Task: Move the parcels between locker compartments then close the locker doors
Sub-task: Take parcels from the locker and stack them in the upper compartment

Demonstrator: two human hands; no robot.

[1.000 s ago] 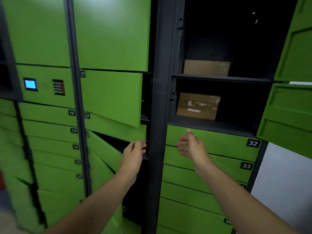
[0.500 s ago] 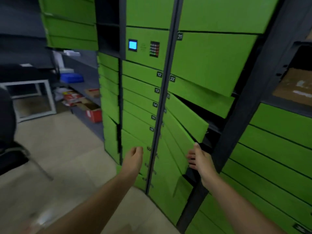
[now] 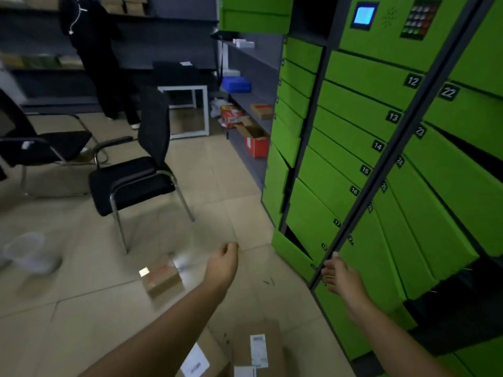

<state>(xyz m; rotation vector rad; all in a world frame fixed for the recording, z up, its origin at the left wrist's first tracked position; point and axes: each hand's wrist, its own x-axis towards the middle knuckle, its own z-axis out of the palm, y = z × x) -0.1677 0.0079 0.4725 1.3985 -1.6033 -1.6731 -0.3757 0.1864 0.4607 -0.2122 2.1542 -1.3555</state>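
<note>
Lying on the floor (image 3: 81,308): small parcel (image 3: 162,278), beside and just left of the left hand (image 3: 223,263); two labelled parcels (image 3: 257,349) beneath the forearms. Hands apart, both empty: left loosely curled; right hand (image 3: 340,276) fingers spread at the locker post (image 3: 394,148), contact unclear. Several locker doors (image 3: 441,202) ajar.

matt green doors (image 3: 351,137), brown cardboard parcels (image 3: 162,278)

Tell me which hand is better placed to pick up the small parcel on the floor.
Left. The left hand hovers open near the small parcel; the right hand is across at the locker post, farther off.
</note>
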